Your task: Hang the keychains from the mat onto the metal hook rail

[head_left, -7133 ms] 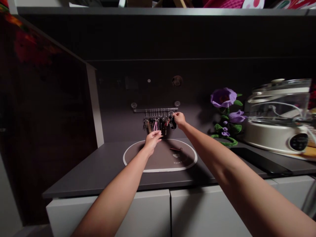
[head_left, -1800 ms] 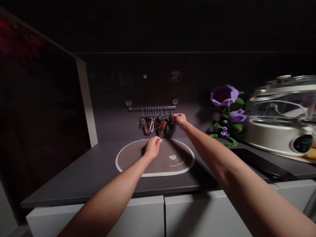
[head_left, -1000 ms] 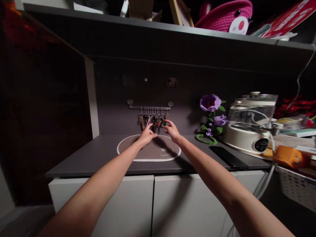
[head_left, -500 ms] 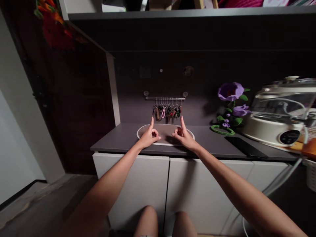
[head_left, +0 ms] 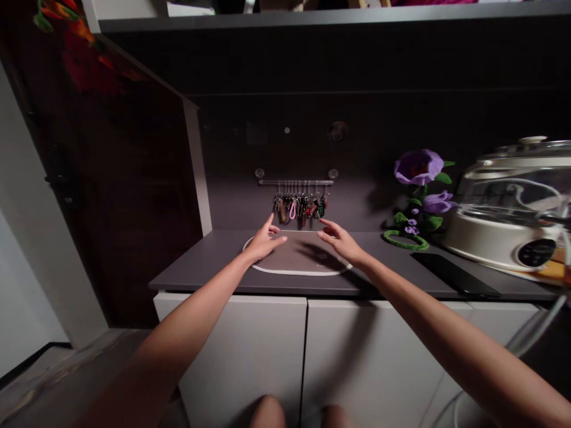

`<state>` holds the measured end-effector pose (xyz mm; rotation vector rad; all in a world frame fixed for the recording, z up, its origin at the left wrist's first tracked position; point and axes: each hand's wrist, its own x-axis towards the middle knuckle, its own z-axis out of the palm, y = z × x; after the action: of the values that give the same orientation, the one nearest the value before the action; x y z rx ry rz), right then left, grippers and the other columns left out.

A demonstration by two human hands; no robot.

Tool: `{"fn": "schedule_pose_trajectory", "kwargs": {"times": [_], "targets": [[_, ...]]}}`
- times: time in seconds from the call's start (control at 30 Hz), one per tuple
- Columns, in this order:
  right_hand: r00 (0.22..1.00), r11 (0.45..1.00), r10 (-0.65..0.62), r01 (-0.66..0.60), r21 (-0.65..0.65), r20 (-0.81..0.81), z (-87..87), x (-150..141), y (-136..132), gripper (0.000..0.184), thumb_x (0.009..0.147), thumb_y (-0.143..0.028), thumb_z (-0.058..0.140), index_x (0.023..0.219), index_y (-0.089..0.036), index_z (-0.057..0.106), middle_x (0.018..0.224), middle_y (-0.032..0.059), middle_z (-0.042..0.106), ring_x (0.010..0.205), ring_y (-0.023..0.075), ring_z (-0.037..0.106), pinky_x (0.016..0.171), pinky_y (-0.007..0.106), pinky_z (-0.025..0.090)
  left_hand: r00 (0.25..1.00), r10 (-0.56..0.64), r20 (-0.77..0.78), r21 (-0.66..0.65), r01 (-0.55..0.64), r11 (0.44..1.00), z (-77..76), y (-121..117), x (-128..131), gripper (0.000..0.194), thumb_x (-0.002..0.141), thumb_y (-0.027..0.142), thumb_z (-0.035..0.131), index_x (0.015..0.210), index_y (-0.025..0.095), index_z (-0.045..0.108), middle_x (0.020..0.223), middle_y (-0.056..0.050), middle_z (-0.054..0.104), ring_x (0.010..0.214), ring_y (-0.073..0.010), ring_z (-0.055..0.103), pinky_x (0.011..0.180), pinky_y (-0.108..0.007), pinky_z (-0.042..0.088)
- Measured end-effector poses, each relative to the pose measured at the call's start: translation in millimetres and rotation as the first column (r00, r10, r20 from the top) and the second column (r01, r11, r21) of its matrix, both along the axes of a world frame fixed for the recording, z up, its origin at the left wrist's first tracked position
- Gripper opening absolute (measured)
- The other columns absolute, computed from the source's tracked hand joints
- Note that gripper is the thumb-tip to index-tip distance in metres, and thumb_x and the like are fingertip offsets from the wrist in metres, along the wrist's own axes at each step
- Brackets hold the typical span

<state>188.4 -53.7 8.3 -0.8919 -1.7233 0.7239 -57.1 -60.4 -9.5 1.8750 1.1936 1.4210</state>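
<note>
Fingers of left hand (head_left: 260, 244) and right hand (head_left: 345, 244) have been uncurled since the earlier frame; both spread, nothing held. Keys and fobs (head_left: 282, 211) hung upright from clear rail (head_left: 297, 182), centre frame, above and between; neither hand clearly nearer.

We see a dark grey desk (head_left: 191, 261) carrying 1 white-rimmed mat (head_left: 294, 270), 1 flat black object (head_left: 452, 274) and, at right, 1 cream appliance (head_left: 484, 241) on a wooden board (head_left: 551, 272).
</note>
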Motion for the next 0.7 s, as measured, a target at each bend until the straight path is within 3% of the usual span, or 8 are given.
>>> {"fn": "schedule_pose_trajectory", "kwargs": {"times": [0.13, 0.3, 0.4, 0.53, 0.63, 0.7], "targets": [[0.981, 0.979, -0.171, 0.159, -0.126, -0.094, 17.5, 13.7, 51.2, 0.061, 0.062, -0.041, 0.071, 0.115, -0.017, 0.053, 0.114, 0.0123, 0.056, 0.101, 0.0204, 0.053, 0.091, 0.035, 0.041, 0.985, 0.157, 0.071, -0.043, -0.154, 0.987, 12.9, 50.1, -0.8, 0.086, 0.056, 0.034, 0.075, 0.131, 0.015, 0.036, 0.129, -0.015, 0.042, 0.118, -0.0247, 0.042, 0.098, -0.034, 0.032], [0.955, 0.957, -0.25, 0.218, -0.193, -0.158, 34.9, 20.7, 110.8, 0.066, 0.057, -0.047, 0.073, 0.113, -0.019, 0.052, 0.127, 0.0136, 0.048, 0.112, 0.0226, 0.048, 0.09, 0.033, 0.042, 0.949, 0.202, 0.241, -0.067, -0.191, 0.979, 33.9, 108.0, 4.9, 0.079, 0.048, 0.03, 0.08, 0.118, 0.015, 0.047, 0.129, -0.017, 0.043, 0.122, -0.0264, 0.038, 0.1, -0.035, 0.03], [0.952, 0.963, -0.231, 0.194, -0.188, -0.201, 40.7, 18.9, 135.2, 0.056, 0.06, -0.048, 0.071, 0.104, -0.019, 0.055, 0.12, 0.011, 0.054, 0.101, 0.0186, 0.053, 0.08, 0.026, 0.044, 0.932, 0.092, 0.351, -0.067, -0.073, 0.995, 44.3, 132.2, 10.3, 0.058, 0.053, 0.025, 0.078, 0.104, 0.014, 0.053, 0.115, -0.014, 0.056, 0.108, -0.0206, 0.051, 0.095, -0.032, 0.035], [0.968, 0.965, -0.133, 0.077, -0.249, -0.215, 43.8, 15.0, 156.0, 0.045, 0.066, -0.055, 0.063, 0.092, -0.018, 0.055, 0.088, 0.0041, 0.062, 0.069, 0.0107, 0.054, 0.063, 0.022, 0.044, 0.855, -0.065, 0.514, -0.133, 0.154, 0.979, 52.9, 152.6, 13.8, 0.024, 0.064, 0.022, 0.071, 0.082, 0.013, 0.058, 0.086, -0.006, 0.064, 0.077, -0.0111, 0.059, 0.084, -0.028, 0.042], [0.966, 0.961, -0.011, -0.061, -0.27, -0.257, 42.6, 9.7, 164.8, 0.045, 0.068, -0.06, 0.057, 0.086, -0.02, 0.053, 0.075, -0.0002, 0.059, 0.06, 0.0085, 0.051, 0.058, 0.021, 0.043, 0.75, -0.144, 0.645, -0.183, 0.335, 0.924, 54.2, 162.2, 14.8, 0.021, 0.065, 0.024, 0.07, 0.079, 0.014, 0.058, 0.076, -0.003, 0.062, 0.068, -0.0094, 0.059, 0.077, -0.027, 0.045], [0.96, 0.966, 0.011, -0.082, -0.246, -0.279, 39.9, 3.7, 167.8, 0.044, 0.069, -0.062, 0.053, 0.085, -0.021, 0.051, 0.074, -0.0009, 0.058, 0.06, 0.0097, 0.052, 0.057, 0.022, 0.043, 0.689, -0.191, 0.699, -0.183, 0.43, 0.884, 52.4, 167.2, 17.3, 0.025, 0.065, 0.027, 0.071, 0.082, 0.015, 0.058, 0.074, -0.002, 0.062, 0.066, -0.0105, 0.06, 0.074, -0.028, 0.047]]}}
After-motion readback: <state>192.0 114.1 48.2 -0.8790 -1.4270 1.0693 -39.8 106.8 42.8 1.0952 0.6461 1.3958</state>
